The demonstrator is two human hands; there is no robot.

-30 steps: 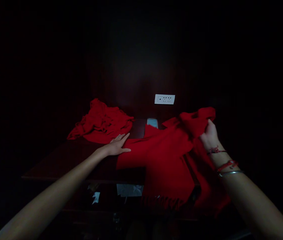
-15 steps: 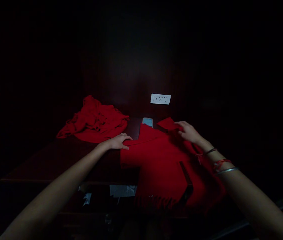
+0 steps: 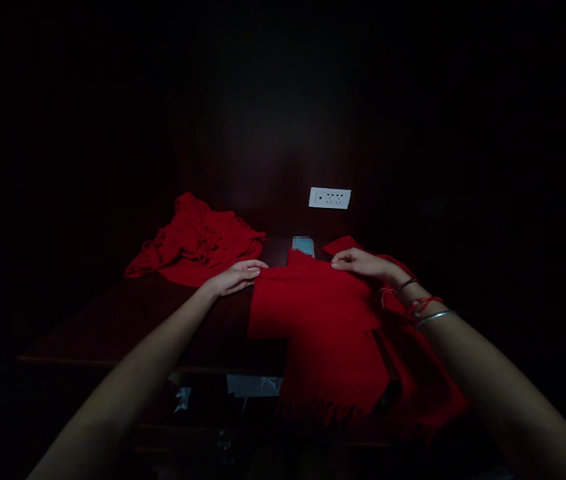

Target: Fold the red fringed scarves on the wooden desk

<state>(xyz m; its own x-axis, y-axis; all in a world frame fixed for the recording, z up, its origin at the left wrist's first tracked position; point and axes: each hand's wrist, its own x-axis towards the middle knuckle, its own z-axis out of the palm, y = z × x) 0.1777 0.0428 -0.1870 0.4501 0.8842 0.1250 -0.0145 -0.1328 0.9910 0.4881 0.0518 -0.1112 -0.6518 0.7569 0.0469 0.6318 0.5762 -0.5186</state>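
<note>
A red fringed scarf (image 3: 327, 327) lies folded on a dark wooden table (image 3: 127, 320), with its fringe hanging over the front edge. My left hand (image 3: 235, 277) pinches the scarf's far left corner, fingers curled on the cloth. My right hand (image 3: 363, 263) pinches the far edge near the right corner, where a fold of cloth lies under it. Thread bracelets and a metal bangle sit on my right wrist. A second red cloth (image 3: 195, 243) lies crumpled at the back left of the table, apart from both hands.
A white socket plate (image 3: 329, 198) is set in the dark wall behind the table. A small pale object (image 3: 303, 245) lies at the back of the table. White paper scraps (image 3: 253, 385) show below the front edge. The surroundings are very dark.
My right hand brought the raised bunch of scarf down and laid it flat on the table. My left hand went from lying flat to pinching the corner. The far edge now lies straighter.
</note>
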